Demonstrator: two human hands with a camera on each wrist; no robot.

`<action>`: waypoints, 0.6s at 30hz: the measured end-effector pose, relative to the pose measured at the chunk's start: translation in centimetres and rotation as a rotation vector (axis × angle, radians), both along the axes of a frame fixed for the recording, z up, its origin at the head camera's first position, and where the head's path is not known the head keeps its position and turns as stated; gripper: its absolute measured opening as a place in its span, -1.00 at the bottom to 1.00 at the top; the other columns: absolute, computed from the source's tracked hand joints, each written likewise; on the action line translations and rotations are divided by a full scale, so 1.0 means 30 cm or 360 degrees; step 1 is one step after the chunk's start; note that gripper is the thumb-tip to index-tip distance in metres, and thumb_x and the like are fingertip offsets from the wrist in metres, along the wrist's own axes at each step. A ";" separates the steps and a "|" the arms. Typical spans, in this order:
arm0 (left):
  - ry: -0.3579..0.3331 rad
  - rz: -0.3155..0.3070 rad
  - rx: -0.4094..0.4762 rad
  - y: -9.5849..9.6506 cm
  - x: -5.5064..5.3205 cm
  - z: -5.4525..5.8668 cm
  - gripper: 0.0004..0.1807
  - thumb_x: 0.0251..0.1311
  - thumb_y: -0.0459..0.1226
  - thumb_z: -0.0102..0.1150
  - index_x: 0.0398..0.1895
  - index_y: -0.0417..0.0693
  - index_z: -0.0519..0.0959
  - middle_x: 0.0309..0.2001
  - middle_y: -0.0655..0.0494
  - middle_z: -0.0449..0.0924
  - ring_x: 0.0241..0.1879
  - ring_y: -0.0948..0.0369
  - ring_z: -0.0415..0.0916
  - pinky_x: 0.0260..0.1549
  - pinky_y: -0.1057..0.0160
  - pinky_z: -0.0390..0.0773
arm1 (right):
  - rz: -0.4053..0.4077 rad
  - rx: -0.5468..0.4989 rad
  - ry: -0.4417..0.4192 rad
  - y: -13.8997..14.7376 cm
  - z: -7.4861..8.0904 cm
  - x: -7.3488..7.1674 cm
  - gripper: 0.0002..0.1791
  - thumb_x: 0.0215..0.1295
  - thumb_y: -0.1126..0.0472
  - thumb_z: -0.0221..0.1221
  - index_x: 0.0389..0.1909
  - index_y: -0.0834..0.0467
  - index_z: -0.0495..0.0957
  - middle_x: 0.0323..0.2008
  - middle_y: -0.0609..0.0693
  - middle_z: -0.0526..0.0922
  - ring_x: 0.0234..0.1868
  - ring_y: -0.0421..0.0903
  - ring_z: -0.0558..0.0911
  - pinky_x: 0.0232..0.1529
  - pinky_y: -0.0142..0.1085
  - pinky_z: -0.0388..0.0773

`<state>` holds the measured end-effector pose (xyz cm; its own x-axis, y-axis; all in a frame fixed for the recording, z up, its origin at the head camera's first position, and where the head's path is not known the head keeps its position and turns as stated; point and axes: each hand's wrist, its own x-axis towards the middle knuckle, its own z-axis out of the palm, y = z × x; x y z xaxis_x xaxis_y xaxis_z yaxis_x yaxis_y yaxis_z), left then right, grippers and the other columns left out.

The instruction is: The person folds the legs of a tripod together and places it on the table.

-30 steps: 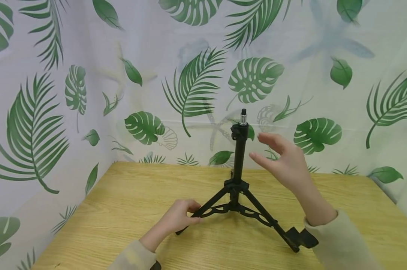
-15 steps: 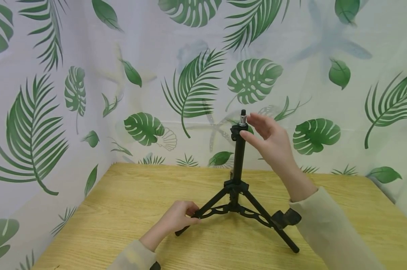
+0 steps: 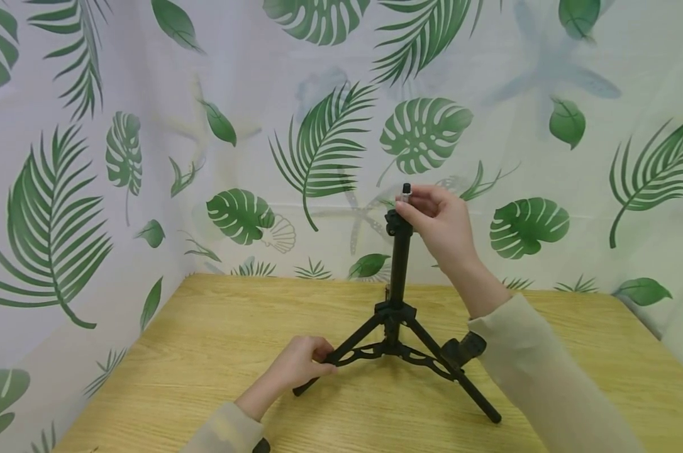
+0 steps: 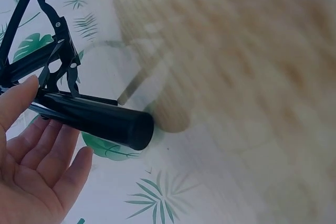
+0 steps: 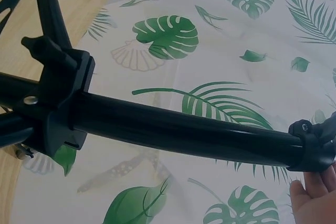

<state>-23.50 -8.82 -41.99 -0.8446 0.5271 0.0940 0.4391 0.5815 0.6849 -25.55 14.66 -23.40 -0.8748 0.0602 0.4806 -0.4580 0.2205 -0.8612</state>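
Observation:
A black light stand (image 3: 399, 267) stands upright on the table, legs spread. My left hand (image 3: 299, 365) holds its left leg (image 3: 360, 338) near the brace; in the left wrist view the thumb lies on one side of the black tube (image 4: 100, 121), the fingers (image 4: 50, 150) on the other. At the top, my right hand (image 3: 440, 220) pinches the silver stud just below its black tip (image 3: 406, 188), thumb and fingertips on either side. The right wrist view has the column (image 5: 189, 132) and a clamp collar (image 5: 302, 142), with fingers (image 5: 315, 187) beside the collar; the stud is out of sight there.
The wood-grain table (image 3: 234, 314) spreads around the stand. A white curtain with green leaf prints (image 3: 251, 157) hangs behind and to the left. A black wrist camera (image 3: 463, 349) on the right sleeve overlaps the stand's right leg in the head view.
My right hand has come in leftward and up from beside the column, and its fingers have closed around the stud at the top. The left hand and the stand have stayed in place.

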 end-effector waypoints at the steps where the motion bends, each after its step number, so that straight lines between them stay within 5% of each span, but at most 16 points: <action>1: -0.0001 0.0000 0.0003 0.000 0.000 0.000 -0.73 -0.04 -0.30 0.28 -0.28 -0.29 0.55 -0.41 0.09 0.55 -0.40 0.24 0.49 -0.42 0.35 0.47 | -0.0005 0.0008 0.0004 -0.001 0.001 0.000 -0.63 0.12 0.19 0.19 -0.09 0.32 0.47 -0.27 0.01 0.60 -0.26 -0.23 0.57 -0.16 -0.35 0.47; 18: 0.0056 0.0025 -0.0068 0.001 0.004 0.006 -0.75 -0.03 -0.27 0.28 -0.29 -0.24 0.57 -0.44 0.14 0.56 -0.44 0.30 0.48 -0.45 0.38 0.47 | 0.0038 0.0037 -0.0035 0.007 0.004 0.006 -0.65 0.12 0.21 0.20 -0.12 0.35 0.53 -0.37 -0.10 0.62 -0.33 -0.27 0.58 -0.12 -0.30 0.45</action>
<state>-23.39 -8.78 -41.81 -0.8493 0.5181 0.1013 0.4531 0.6168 0.6436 -25.37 14.87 -23.29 -0.8862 0.0281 0.4625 -0.4446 0.2298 -0.8658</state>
